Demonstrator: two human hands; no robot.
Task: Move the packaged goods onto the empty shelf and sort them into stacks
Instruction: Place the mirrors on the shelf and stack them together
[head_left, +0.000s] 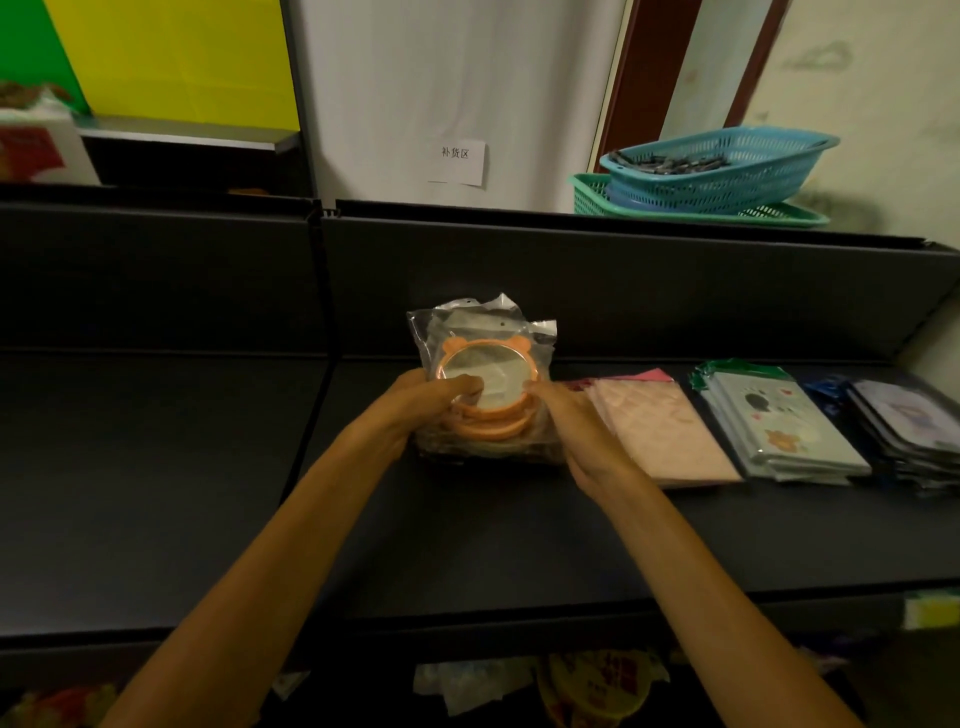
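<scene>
A stack of orange bear-eared round mirrors in clear plastic bags rests on the dark shelf, near its back wall. My left hand grips the stack's left side, thumb over the top mirror. My right hand holds the right side. To the right lie three other stacks: pink quilted packs, pale blue cartoon-printed packs and dark blue packs.
A blue basket sits in a green basket on top of the shelf's back panel. A paper label hangs on the white wall. More packaged goods lie on the lower level. A shelf section extends left.
</scene>
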